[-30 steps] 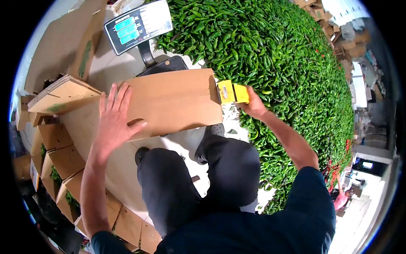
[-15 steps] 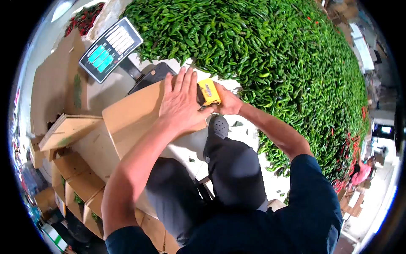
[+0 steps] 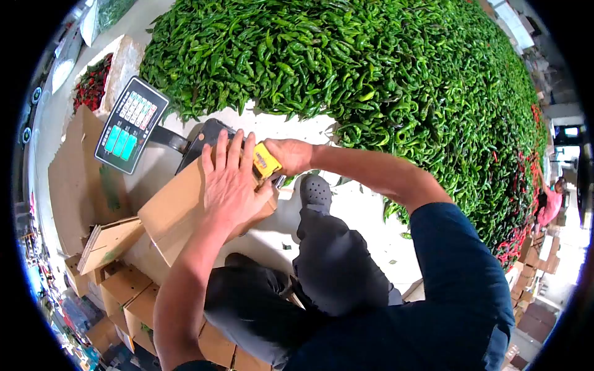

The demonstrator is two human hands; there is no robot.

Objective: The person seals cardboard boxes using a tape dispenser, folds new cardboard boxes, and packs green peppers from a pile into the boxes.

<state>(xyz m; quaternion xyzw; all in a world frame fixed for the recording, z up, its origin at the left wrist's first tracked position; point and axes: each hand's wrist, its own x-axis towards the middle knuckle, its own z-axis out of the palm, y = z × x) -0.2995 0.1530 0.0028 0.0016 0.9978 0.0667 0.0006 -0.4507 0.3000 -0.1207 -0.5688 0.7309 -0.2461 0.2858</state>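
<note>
A closed cardboard box stands tilted in front of me. My left hand lies flat across its top, fingers stretched out and somewhat apart. At the box's right end, my right hand is wrapped round a yellow tape dispenser with a printed label and a bit of metal at its lower side. The dispenser is right against the box edge, close to my left fingers. Its far side is hidden by my right palm.
A large heap of green chili peppers spreads ahead and to the right. Left stand a digital scale display, its dark platform and flattened cardboard. Open boxes sit lower left. A person in pink is far right.
Both hands, the box and the tape dispenser have shifted left and down in view. The dispenser has turned at the box's edge. The camera view has turned too.
</note>
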